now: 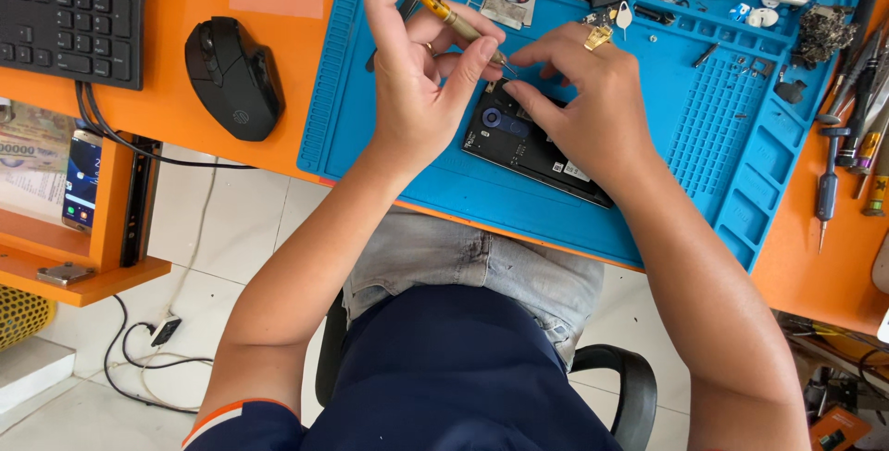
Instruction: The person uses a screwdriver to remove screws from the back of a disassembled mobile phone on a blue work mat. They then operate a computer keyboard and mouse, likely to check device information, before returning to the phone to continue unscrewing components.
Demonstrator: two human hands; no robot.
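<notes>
Left hand (417, 62): I pinch the small screwdriver (454, 20), tip down at the phone's top edge.
Right hand (593, 99): my fingers press the opened phone (528, 145) so it stays steady on the blue mat (648, 182).

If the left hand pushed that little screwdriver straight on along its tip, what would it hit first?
Most likely the top edge of the opened black phone, right by the right hand's fingertips. The left hand holds the screwdriver angled down at it; depth is uncertain.

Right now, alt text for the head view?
Left hand holds a gold screwdriver to the top edge of an opened black phone, which the right hand steadies on a blue mat. A mouse and keyboard sit left.
</notes>
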